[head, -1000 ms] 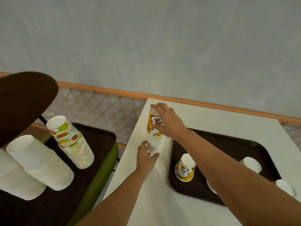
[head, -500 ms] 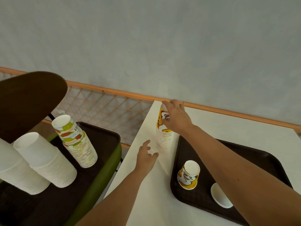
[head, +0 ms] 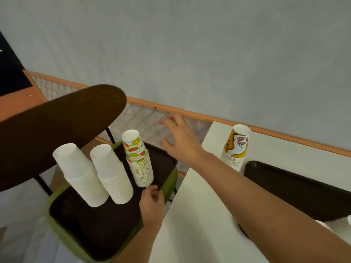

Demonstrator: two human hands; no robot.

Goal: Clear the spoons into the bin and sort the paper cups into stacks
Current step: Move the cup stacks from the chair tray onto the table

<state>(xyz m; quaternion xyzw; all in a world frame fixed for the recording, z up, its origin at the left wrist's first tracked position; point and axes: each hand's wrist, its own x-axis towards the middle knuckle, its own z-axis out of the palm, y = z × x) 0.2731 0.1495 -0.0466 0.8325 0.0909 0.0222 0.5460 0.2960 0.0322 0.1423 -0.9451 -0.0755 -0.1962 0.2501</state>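
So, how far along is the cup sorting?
Done: a yellow stack on the table; a patterned stack and two white stacks on the chair's tray. In hand: nothing, right hand reaches open toward the patterned stack. Left: white cups at the table's tray.

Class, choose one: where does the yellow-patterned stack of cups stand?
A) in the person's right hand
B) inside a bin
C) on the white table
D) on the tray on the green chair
C: the yellow-patterned stack stands on the white table, just left of the dark tray.
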